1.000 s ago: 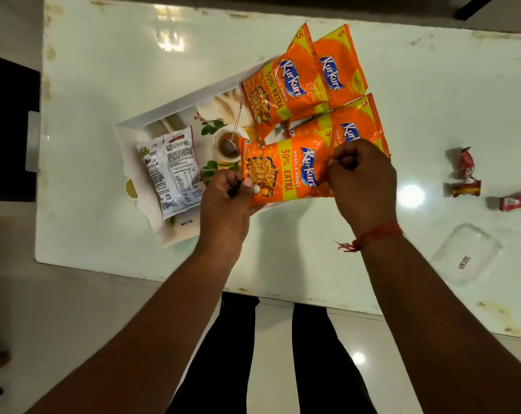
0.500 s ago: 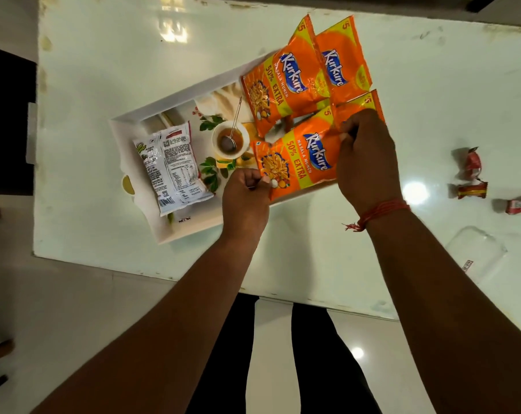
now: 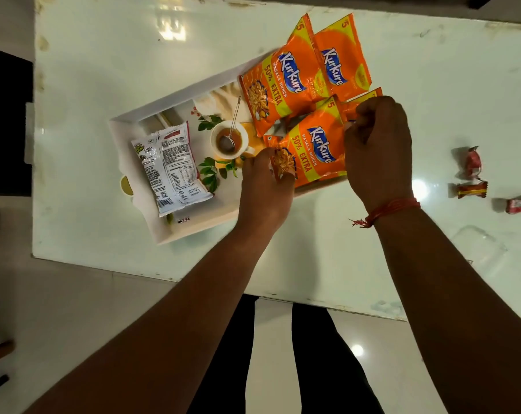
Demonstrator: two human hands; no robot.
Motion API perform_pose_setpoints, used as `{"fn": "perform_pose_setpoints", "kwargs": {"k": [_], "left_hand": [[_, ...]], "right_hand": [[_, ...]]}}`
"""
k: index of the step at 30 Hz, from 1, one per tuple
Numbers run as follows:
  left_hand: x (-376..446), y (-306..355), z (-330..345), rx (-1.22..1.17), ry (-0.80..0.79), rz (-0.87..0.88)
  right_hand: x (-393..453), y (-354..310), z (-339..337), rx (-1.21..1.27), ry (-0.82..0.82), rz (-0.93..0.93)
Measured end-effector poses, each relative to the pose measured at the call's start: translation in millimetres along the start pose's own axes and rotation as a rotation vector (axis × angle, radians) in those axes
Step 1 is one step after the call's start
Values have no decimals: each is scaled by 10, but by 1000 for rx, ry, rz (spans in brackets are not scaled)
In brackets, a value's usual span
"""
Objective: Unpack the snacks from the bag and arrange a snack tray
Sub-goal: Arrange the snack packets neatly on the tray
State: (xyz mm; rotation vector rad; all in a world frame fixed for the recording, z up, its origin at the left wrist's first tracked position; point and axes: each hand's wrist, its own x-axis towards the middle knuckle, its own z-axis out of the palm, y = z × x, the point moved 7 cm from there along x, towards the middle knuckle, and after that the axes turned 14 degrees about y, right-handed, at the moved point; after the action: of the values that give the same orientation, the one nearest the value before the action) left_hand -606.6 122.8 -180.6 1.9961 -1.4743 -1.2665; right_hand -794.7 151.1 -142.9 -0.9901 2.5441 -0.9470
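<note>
The front orange snack packet lies at the right end of the white tray, left hand and right hand each pinching an end seam in curled fingers. It looks light, puffy and slick, so those flat crimped seams seem the surest hold. Open room remains between it and the white packet; beyond the tray's right rim the tabletop is bare up to three red sweets.

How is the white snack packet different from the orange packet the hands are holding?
The white packet is white with small black print; the orange packet is bright orange with big lettering. The white packet lies alone at the left of the tray; the orange packet is held at its ends by the left hand and right hand, beside other orange packets. Both look sealed and lie in the tray.
</note>
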Motion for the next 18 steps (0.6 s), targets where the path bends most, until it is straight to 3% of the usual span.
{"fn": "perform_pose_setpoints", "kwargs": {"k": [4,6,13,18], "left_hand": [[-1,-41,-292,-81,140,25],[58,-117,-554,-90,230,72],[351,-566,-1634,-41,526,31],[489,-795,-1816,2,392,-135]], "right_hand": [[-108,-278,-191,-18,172,-142],[-228,-514,-180,69,169,-191],[-783,-1208,911,128,-311,-192],[-682,-1532,1778,125,-486,69]]}}
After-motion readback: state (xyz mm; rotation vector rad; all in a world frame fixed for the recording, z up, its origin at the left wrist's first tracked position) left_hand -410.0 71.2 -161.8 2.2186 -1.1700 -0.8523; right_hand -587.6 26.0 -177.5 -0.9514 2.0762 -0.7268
